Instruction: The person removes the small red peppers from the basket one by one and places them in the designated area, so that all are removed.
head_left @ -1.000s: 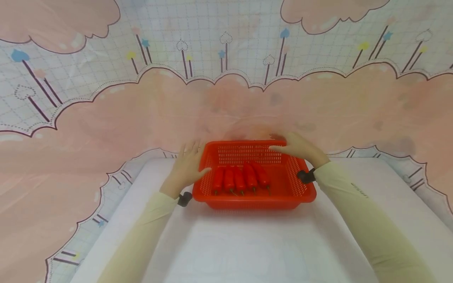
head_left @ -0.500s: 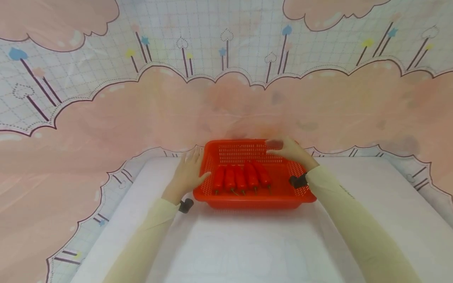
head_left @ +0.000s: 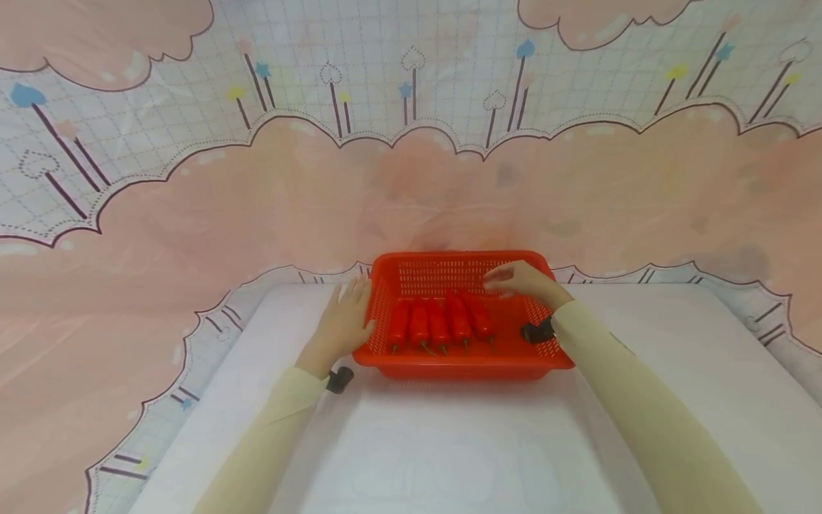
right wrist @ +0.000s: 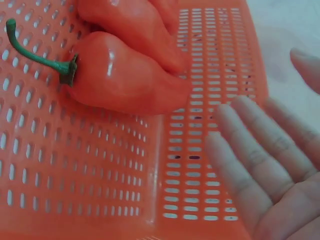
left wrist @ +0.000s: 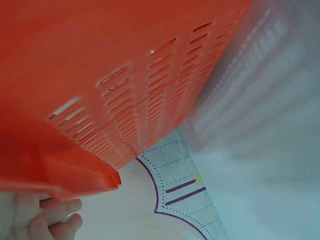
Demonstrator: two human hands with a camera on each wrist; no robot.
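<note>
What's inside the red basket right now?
Five red peppers, side by side toward the left end of the red basket, stems toward the person. The basket floor beneath them is hidden, and the right hand and wrist cover part of its right side.

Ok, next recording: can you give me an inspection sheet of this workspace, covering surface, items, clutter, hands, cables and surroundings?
Surface: white table, with the basket standing on it.
Items: red basket with slotted walls; five red peppers lie side by side in it, mostly in its left part, green stems toward the person.
Clutter: nothing seen.
Left hand: at the basket's left rim, fingers extended in the head view; how firmly it bears on the rim cannot be told.
Right hand: over the basket's right part, holding nothing.
Cables: nothing seen; a black device sits at each wrist.
Surroundings: backdrop with pink cloud shapes and a pale grid behind the table.
</note>
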